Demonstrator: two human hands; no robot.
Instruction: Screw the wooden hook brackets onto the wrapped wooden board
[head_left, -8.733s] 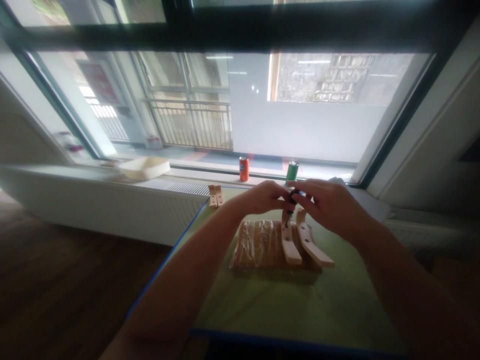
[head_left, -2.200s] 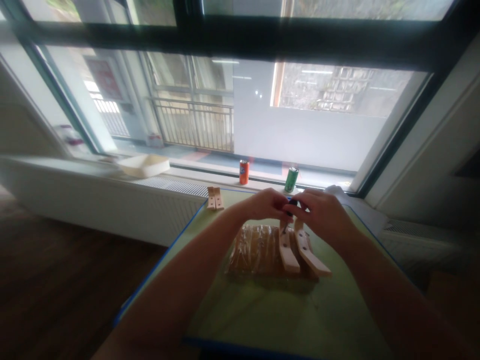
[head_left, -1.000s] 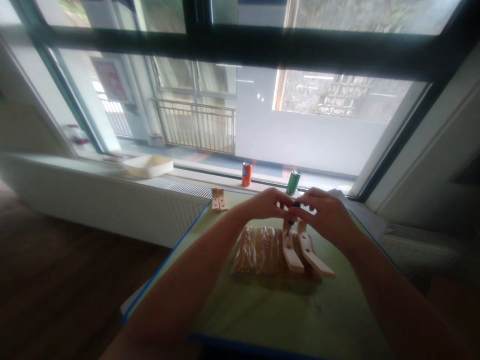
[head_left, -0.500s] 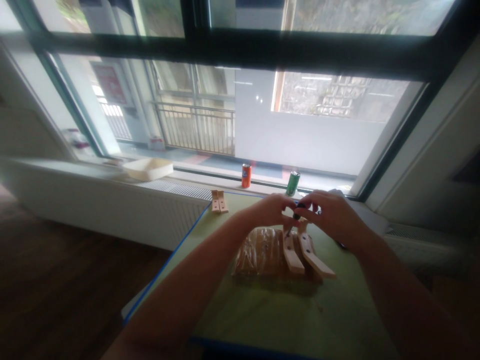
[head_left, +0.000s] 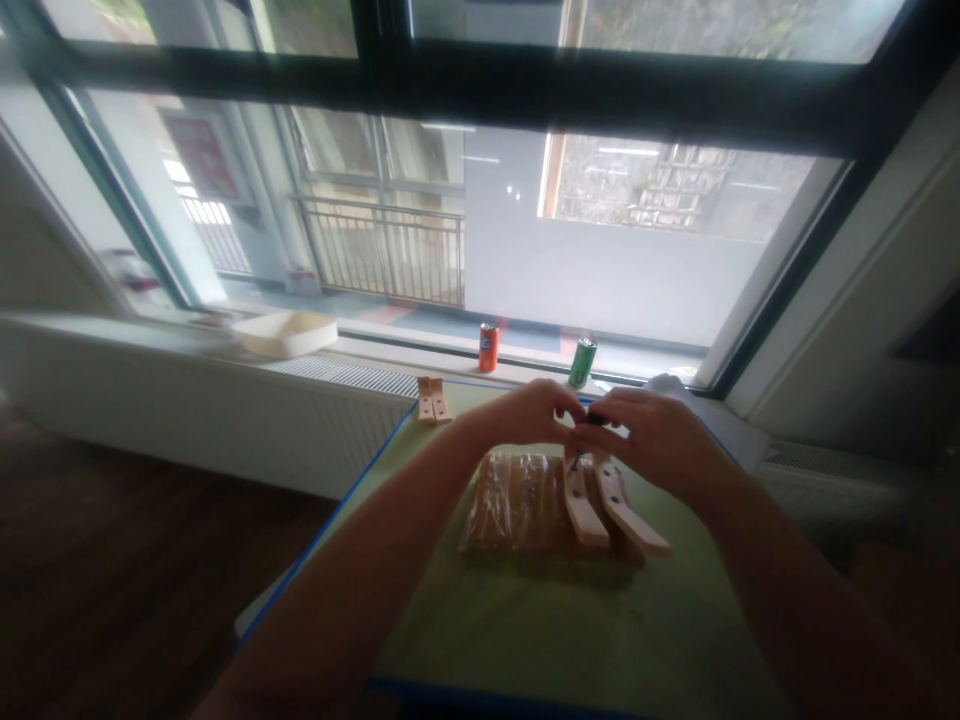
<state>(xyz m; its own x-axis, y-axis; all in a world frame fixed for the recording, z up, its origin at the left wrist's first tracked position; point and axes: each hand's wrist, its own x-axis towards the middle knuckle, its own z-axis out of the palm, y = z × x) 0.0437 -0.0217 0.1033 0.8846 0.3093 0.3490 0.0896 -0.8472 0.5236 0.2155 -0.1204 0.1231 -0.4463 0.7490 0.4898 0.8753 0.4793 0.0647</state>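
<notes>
My right hand [head_left: 649, 435] pinches the dark handle of a screwdriver [head_left: 595, 419]. From the left, the curled fingers of my left hand [head_left: 536, 412] close in at the same handle, their tips partly hidden. The thin shaft slants down to a hole in a bent, pale wooden piece [head_left: 583, 510]. Just right of it lies a second bent wooden piece [head_left: 619, 497] with dark holes or screw heads. Both rest on a brown block wrapped in clear plastic [head_left: 514, 505]; their far ends are behind my hands.
Two small wooden pieces [head_left: 433, 402] stand at the far left corner of the green table [head_left: 480, 630]. An orange can [head_left: 488, 348] and a green can [head_left: 582, 362] are by the window. A cream tray [head_left: 286, 335] sits on the sill, above a radiator [head_left: 330, 430].
My right hand has shifted slightly left and closed further over the screwdriver handle, hiding more of it. The view has moved a little; the wooden pieces stay in place.
</notes>
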